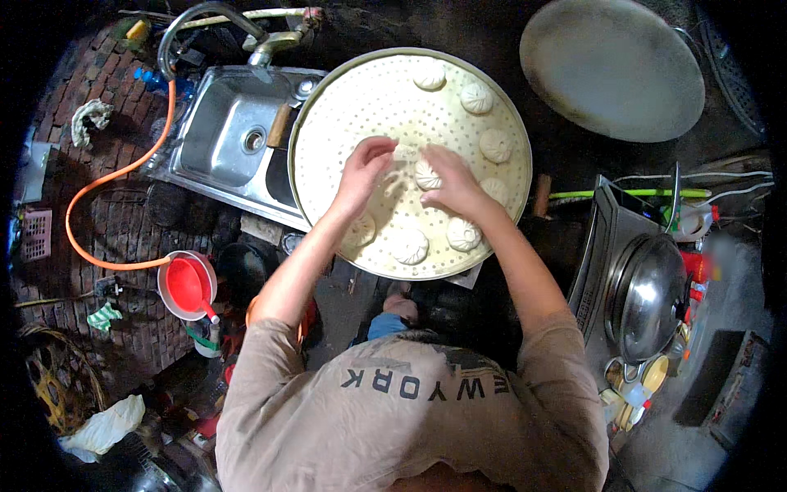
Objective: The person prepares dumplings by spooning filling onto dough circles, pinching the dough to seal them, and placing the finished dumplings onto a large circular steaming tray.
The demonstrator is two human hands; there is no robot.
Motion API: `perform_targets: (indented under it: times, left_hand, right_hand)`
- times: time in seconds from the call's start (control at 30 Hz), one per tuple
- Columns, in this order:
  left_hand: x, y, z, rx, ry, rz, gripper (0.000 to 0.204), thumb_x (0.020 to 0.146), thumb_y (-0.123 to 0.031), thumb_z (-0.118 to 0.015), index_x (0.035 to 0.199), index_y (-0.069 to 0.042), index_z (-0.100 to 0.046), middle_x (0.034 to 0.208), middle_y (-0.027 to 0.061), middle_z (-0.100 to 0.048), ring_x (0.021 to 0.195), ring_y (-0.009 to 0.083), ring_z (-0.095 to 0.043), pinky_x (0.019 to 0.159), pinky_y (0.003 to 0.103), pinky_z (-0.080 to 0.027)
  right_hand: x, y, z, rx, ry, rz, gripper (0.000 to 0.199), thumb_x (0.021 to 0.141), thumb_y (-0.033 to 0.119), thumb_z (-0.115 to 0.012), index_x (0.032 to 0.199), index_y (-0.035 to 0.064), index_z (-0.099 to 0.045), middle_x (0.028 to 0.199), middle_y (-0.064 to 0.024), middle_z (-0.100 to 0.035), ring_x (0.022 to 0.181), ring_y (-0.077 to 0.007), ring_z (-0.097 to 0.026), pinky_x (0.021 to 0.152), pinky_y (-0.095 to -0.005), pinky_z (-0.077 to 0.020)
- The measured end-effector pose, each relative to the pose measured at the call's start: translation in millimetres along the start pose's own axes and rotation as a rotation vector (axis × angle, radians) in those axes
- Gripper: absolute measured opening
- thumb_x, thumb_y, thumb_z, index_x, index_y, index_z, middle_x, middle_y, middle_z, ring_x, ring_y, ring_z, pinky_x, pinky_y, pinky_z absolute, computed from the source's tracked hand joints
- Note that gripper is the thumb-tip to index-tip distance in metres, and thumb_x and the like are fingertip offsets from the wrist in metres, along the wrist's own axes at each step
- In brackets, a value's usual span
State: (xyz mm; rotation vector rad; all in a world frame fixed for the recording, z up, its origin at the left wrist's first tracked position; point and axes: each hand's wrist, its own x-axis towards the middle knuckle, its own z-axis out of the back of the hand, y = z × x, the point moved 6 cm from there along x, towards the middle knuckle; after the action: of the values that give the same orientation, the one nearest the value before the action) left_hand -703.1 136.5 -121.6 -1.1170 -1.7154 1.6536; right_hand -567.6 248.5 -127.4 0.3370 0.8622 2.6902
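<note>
A round, pale, perforated steamer tray (328,107) with a raised rim lies in front of me. Several pleated white buns sit on it, most along the far, right and near rim, such as one near bun (410,246). My left hand (366,170) hovers over the tray's middle, fingers loosely bent and apart, with nothing visible in it. Opposite it, my right hand (455,182) has fingers and thumb spread around a pleated bun (425,175) near the centre. Whether they touch the bun is unclear. Its fingertips look slightly blurred.
At left stands a steel sink (221,123) with a faucet (261,51) and orange hose (123,182). A red ladle (187,283) rests in a bowl. A large round pan (611,70) lies far right; a lidded pot (652,299) stands on a stove nearer me.
</note>
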Motion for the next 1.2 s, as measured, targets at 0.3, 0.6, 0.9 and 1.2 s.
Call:
perform_targets:
  times: [0.3,0.6,0.9,1.2]
  left_hand:
    - [28,38,-108,1.521,1.090,-0.579,0.055,0.067,-0.014,-0.071,0.120,-0.009,-0.055,0.130,0.0127,-0.047,0.117,0.0316,-0.048,0.096,0.044,-0.042]
    - [193,-46,28,1.429,0.187,-0.230,0.057,0.069,-0.037,-0.073,0.109,0.001,-0.060,0.096,0.0223,-0.064,0.091,0.0353,-0.062,0.081,0.042,-0.050]
    - [200,-37,22,1.575,0.093,-0.129,0.068,0.072,-0.041,-0.071,0.122,0.001,-0.050,0.122,0.0270,-0.049,0.110,0.0412,-0.052,0.092,0.044,-0.046]
    - [236,-24,25,1.536,0.319,-0.346,0.050,0.070,-0.034,-0.070,0.107,-0.002,-0.060,0.102,0.0209,-0.064,0.095,0.0351,-0.061,0.084,0.042,-0.049]
  right_hand:
    - [-144,-39,87,0.210,-0.409,-0.517,0.052,0.074,0.006,-0.071,0.122,0.0017,-0.052,0.126,-0.0151,-0.051,0.114,-0.0279,-0.051,0.095,-0.0348,-0.0419]
    - [-276,-23,54,0.464,-0.455,-0.930,0.034,0.082,0.003,-0.063,0.115,0.0017,-0.056,0.119,-0.0100,-0.053,0.102,-0.0188,-0.055,0.080,-0.0286,-0.0486]
    - [-261,-4,47,0.389,-0.415,-0.870,0.032,0.080,0.003,-0.062,0.112,0.0017,-0.058,0.115,-0.0133,-0.056,0.104,-0.0256,-0.055,0.084,-0.0331,-0.0480]
    - [-305,10,44,0.333,-0.421,-0.926,0.034,0.077,0.005,-0.066,0.110,0.0027,-0.059,0.114,-0.0136,-0.056,0.105,-0.0282,-0.055,0.087,-0.0351,-0.0469]
